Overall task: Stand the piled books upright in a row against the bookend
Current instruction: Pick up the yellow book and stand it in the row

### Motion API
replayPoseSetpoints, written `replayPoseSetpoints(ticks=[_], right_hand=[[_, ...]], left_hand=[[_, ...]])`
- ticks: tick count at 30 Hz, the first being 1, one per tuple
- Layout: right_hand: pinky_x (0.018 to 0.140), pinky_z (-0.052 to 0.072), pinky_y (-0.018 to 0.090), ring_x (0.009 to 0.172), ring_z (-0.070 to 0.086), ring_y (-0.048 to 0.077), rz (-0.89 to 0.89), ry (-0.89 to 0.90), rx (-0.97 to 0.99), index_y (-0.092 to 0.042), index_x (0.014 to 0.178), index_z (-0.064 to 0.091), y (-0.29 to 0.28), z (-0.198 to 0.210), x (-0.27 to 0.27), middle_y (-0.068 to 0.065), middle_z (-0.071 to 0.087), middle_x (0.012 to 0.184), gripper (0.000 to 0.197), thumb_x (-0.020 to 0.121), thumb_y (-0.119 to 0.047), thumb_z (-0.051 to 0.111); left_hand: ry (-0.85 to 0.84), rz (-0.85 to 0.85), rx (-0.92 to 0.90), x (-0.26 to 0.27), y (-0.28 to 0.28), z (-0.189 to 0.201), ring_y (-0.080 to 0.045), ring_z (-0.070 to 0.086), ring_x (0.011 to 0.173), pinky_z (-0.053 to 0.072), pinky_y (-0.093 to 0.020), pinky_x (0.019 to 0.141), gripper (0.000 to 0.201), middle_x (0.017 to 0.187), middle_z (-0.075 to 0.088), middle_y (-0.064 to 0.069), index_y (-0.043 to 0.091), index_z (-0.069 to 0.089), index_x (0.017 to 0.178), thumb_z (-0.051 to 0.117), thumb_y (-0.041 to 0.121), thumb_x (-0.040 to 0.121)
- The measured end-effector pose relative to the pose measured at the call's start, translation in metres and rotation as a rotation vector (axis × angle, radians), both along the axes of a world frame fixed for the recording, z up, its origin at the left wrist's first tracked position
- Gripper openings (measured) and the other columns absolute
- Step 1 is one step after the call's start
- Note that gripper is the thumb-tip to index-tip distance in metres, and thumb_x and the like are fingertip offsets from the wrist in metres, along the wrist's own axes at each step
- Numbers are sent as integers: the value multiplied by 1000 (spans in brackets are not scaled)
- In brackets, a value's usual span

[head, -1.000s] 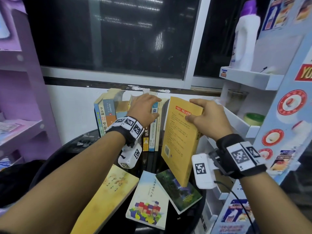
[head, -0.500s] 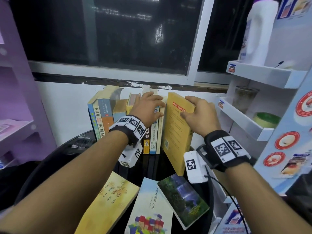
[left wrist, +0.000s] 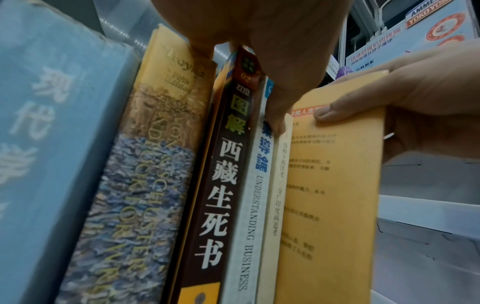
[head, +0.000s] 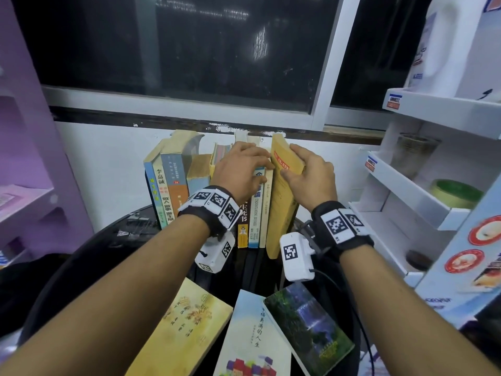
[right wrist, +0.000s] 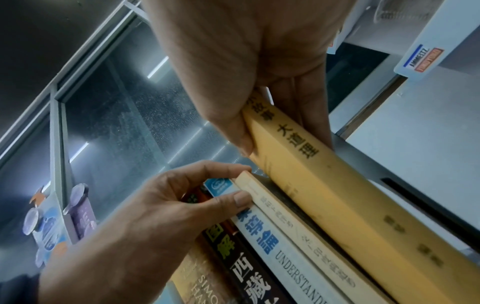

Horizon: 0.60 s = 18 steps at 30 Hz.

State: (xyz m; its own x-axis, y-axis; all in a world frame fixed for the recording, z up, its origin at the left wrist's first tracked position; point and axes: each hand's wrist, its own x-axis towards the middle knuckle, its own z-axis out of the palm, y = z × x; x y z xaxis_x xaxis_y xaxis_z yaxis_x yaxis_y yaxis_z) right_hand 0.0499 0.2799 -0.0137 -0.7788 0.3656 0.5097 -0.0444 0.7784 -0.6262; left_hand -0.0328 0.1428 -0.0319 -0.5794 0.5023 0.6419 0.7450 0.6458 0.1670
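Several books stand upright in a row [head: 173,185] at the back of the black round table [head: 108,245], against the wall. My left hand [head: 257,169] grips the tops of the row's right-hand books [left wrist: 254,185], fingers over the top and thumb [right wrist: 241,200] on the spines. My right hand [head: 292,164] grips the top of a yellow book [head: 282,207], which stands upright at the right end of the row, a narrow gap showing beside it [right wrist: 337,195]. Three books lie flat in front: a yellow one [head: 184,327], a pale one [head: 252,337] and a green one [head: 309,327]. I cannot make out the bookend.
A white shelf unit [head: 423,196] stands close on the right, holding a glass [head: 414,153], a green-rimmed roll [head: 455,194] and a white bottle [head: 439,44] higher up. A purple shelf [head: 27,202] is on the left. A dark window runs behind the books.
The yellow book was tilted and apart from the row; my right hand has brought it upright to the row's right end. My left hand stayed on the book tops.
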Motion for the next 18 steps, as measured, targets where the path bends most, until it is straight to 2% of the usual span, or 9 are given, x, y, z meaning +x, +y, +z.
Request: replayPoseSetpoints(ticks=[4, 7, 10, 12, 14, 18], right_hand=[[95, 50, 37, 106, 60, 24, 30, 10, -4, -28, 135, 53, -1, 0, -12, 5, 66, 118, 48, 89, -20, 65], [96, 46, 34, 111, 57, 24, 39, 4, -5, -28, 137, 52, 2, -1, -20, 6, 64, 121, 49, 90, -21, 64], [98, 46, 36, 114, 55, 26, 44, -8, 1, -29, 138, 50, 3, -6, -27, 7, 63, 123, 51, 89, -25, 64], [94, 50, 35, 100, 59, 21, 62, 0, 8, -29, 138, 50, 4, -10, -32, 7, 65, 118, 51, 88, -26, 65], [88, 50, 30, 86, 56, 14, 76, 2, 13, -28, 138, 50, 6, -13, -35, 5, 67, 110, 52, 88, -25, 66], [89, 50, 29, 89, 58, 14, 123, -31, 10, -30, 138, 48, 13, -12, -38, -2, 63, 94, 55, 86, -23, 65]], left_hand=[[-2, 18, 30, 0, 0, -1, -13, 37, 126, 35, -32, 102, 27, 127, 58, 19, 33, 68, 110, 68, 30, 84], [8, 21, 21, -1, -1, -1, -13, 37, 126, 36, -33, 102, 27, 126, 58, 19, 34, 68, 111, 66, 32, 84], [11, 21, 21, -2, -1, -2, -12, 38, 124, 36, -33, 102, 27, 126, 58, 20, 34, 68, 110, 65, 33, 83], [15, 21, 29, -2, -1, -3, -13, 39, 123, 36, -33, 100, 27, 125, 58, 20, 34, 69, 110, 65, 32, 83], [25, 24, 39, -2, -1, -4, -13, 40, 122, 36, -31, 98, 27, 123, 59, 21, 34, 69, 109, 65, 31, 82], [37, 33, 35, -3, -1, -5, -13, 40, 121, 37, -30, 94, 27, 122, 60, 21, 35, 69, 109, 63, 34, 82]])
